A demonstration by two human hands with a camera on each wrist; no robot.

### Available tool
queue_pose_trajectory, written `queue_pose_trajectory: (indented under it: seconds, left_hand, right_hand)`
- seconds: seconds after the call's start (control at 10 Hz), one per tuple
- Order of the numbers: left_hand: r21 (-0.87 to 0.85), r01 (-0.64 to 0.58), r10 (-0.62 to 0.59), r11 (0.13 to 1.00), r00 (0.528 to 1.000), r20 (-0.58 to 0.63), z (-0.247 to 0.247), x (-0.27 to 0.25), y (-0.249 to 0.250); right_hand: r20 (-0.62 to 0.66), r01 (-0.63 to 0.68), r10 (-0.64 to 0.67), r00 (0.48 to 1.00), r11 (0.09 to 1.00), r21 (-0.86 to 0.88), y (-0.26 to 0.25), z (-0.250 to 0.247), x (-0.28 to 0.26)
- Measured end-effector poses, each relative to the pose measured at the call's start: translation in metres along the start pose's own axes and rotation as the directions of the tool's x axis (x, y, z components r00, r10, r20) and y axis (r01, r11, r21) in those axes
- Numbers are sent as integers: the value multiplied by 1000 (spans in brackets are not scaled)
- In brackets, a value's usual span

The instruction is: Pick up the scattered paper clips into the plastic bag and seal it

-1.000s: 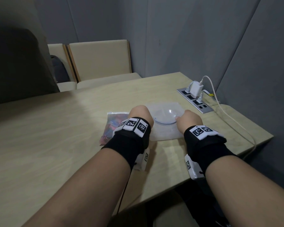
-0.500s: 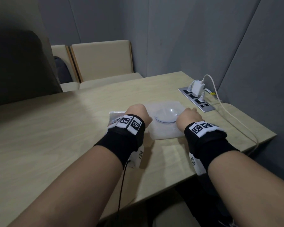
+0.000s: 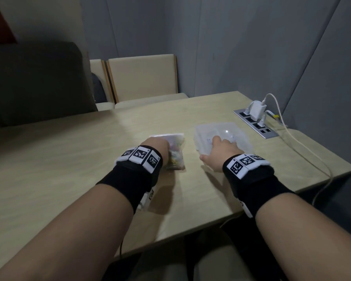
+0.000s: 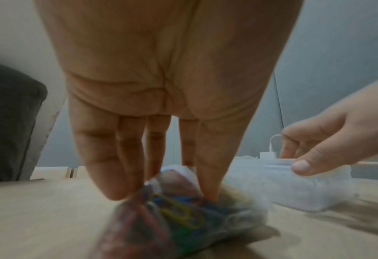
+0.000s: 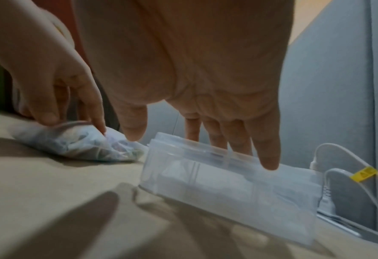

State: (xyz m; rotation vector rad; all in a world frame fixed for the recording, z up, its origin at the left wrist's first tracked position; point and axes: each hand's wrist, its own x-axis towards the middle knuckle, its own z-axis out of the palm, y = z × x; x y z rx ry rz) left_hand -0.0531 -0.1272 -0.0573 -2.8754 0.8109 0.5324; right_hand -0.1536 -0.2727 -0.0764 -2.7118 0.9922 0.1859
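A clear plastic bag [image 3: 175, 157] stuffed with coloured paper clips [image 4: 179, 212] lies on the wooden table [image 3: 69, 159]. My left hand [image 3: 164, 145] comes down on it, and the left wrist view shows thumb and fingers [image 4: 112, 184] pinching the bunched bag [image 4: 183, 219]. To its right, my right hand [image 3: 217, 142] grips the near rim of a clear plastic box [image 3: 237, 136], thumb outside and fingers over the top. In the right wrist view the box [image 5: 228, 184] looks tilted, with the bag [image 5: 77, 145] beside it. No loose clips are visible on the table.
A power strip [image 3: 255, 124] with a white charger [image 3: 256, 110] sits at the table's right edge, and a cable [image 3: 304, 151] trails off it. Beige chairs [image 3: 142, 78] and a dark seat back [image 3: 34, 82] stand beyond. The table's front edge [image 3: 190, 230] lies under my forearms.
My left hand has left the box and moved left onto the bag. My right hand has shifted the box to the right, away from the bag.
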Motion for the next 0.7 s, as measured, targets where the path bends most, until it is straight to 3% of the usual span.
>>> queue_pose_trajectory:
  seconds: [0.3, 0.4, 0.6, 0.7]
  left_hand:
    - [91, -19, 23, 996, 999, -47, 3, 2, 1]
    - [67, -76, 81, 995, 994, -79, 3, 1, -2]
    - [-177, -224, 189, 959, 963, -193, 2, 5, -25]
    - [-244, -201, 160, 949, 971, -177, -3, 4, -44]
  right_hand:
    - [49, 58, -57, 997, 998, -26, 1, -15, 14]
    - [67, 76, -72, 995, 996, -48, 2, -20, 21]
    - [184, 76, -57, 981, 992, -97, -1, -28, 37]
    - [234, 75, -53, 971, 994, -85, 3, -36, 44]
